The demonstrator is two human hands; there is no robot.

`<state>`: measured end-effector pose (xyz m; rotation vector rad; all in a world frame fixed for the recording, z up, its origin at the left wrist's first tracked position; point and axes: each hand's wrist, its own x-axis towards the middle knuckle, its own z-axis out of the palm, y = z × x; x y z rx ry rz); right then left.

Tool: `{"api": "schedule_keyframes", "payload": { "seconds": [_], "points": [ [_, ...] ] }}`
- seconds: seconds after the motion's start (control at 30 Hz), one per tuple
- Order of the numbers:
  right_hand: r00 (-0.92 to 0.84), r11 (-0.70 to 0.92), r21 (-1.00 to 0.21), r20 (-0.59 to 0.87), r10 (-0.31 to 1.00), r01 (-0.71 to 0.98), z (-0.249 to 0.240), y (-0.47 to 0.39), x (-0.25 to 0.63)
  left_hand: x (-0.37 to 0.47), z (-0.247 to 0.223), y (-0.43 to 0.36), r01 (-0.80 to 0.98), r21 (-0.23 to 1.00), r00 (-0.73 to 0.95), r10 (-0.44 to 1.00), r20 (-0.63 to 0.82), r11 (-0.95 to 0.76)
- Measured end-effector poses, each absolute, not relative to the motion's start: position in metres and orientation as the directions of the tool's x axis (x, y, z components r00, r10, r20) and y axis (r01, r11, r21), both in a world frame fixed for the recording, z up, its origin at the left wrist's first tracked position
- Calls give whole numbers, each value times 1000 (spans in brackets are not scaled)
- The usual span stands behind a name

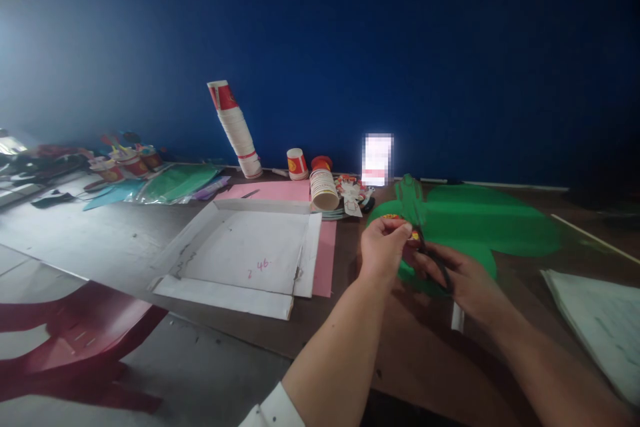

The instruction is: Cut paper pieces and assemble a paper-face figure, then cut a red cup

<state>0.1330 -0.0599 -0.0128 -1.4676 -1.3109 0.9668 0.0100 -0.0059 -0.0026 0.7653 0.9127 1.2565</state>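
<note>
My left hand [381, 247] pinches a small red and yellow printed piece [395, 217], mostly covered by the fingers; its exact kind does not show. Close beside it, my right hand [463, 277] has its fingers through the handles of dark scissors [441, 270]. The scissor blades point up toward the printed piece; whether they touch it I cannot tell. Under both hands lies a green paper shape [470, 213] with rounded lobes, and a smaller green cut-out [410, 192] is just beyond them.
A shallow white box lid [240, 247] lies over pink paper [327, 260] on the brown table. Behind stand a leaning stack of paper cups [235, 130], a single cup [297, 165] and a bright screen [377, 159]. White sheets [600, 327] lie right; a red chair [80, 333] is lower left.
</note>
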Motion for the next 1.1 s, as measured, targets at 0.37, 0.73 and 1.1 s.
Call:
{"api": "schedule_keyframes", "payload": {
  "seconds": [0.37,0.73,1.1],
  "points": [
    [131,-27,-961,9,991,275,-18,-60,135,11,-4,-5,-475,863,77,985,-152,170],
    [163,-64,-926,-2,987,371,-13,-60,133,10,-2,-6,-488,846,107,976,-187,216],
    [152,-40,-923,20,988,383,-12,-60,132,11,-5,-5,-517,830,119,978,-174,210]
  ]
}}
